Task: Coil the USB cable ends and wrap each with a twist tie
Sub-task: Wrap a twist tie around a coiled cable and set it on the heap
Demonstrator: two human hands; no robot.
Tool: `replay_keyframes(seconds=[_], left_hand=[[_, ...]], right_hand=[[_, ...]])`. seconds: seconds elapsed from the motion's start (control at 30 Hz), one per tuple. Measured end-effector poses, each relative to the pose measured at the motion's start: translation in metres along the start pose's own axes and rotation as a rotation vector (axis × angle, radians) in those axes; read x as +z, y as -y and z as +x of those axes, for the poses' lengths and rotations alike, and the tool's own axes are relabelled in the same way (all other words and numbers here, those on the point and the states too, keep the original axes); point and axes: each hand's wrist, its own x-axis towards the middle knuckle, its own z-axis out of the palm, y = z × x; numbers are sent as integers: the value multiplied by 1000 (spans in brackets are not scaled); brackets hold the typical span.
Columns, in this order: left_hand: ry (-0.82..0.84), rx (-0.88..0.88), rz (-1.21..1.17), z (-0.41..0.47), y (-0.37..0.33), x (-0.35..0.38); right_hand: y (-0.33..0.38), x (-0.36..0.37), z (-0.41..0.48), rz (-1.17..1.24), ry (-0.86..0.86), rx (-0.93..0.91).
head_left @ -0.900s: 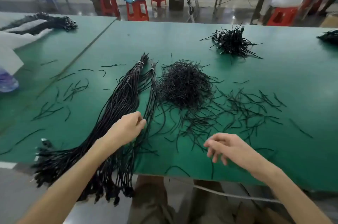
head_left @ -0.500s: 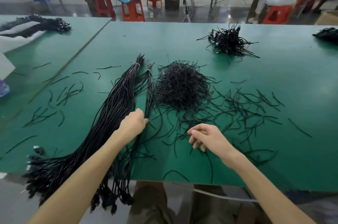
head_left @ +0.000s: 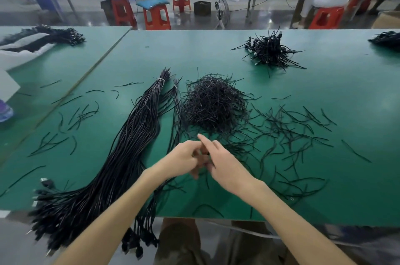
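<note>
- Both hands meet low over the near middle of the green table (head_left: 324,91). The left hand (head_left: 184,159) and the right hand (head_left: 225,163) touch at the fingers, just in front of the heap of twist ties (head_left: 214,104).
- The fingers are blurred. Something thin and dark shows between them, perhaps a cable or a tie. I cannot tell what either hand grips, or whether it grips at all. The right forefinger (head_left: 202,139) sticks out straight.
- The big bundle of cables (head_left: 134,145) lies to the left, bound at its far end, with plugs hanging over the near edge. A thinner bundle (head_left: 175,102) lies just beside it.
- A small pile of tied-off cables (head_left: 268,52) sits well beyond, to the right.
- By my reckoning little is done: far more cables wait uncoiled than lie finished. Loose ties (head_left: 292,130) are strewn to the right.
</note>
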Motion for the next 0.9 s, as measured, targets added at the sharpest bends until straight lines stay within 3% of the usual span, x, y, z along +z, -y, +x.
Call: replay_keyframes(seconds=[0.13, 0.27, 0.33, 0.4, 0.57, 0.67, 0.8, 0.9], left_hand=[[29, -67, -70, -10, 12, -8], [386, -116, -145, -31, 27, -29], [462, -77, -257, -40, 32, -42], [419, -48, -310, -43, 31, -50], [197, 31, -348, -32, 9, -52], [77, 23, -299, -21, -7, -53], [135, -56, -60, -6, -20, -46], [171, -54, -15, 2, -24, -32]], right_hand=[[-3, -12, 10, -259, 7, 66], [-14, -32, 7, -124, -230, 136], [-17, -40, 7, -55, -322, 191], [-18, -44, 8, -9, -337, 212], [-19, -34, 3, 26, -151, 202], [-21, -28, -1, 35, -135, 157], [-13, -40, -5, 133, -339, 89], [-8, -49, -7, 82, -231, 14]])
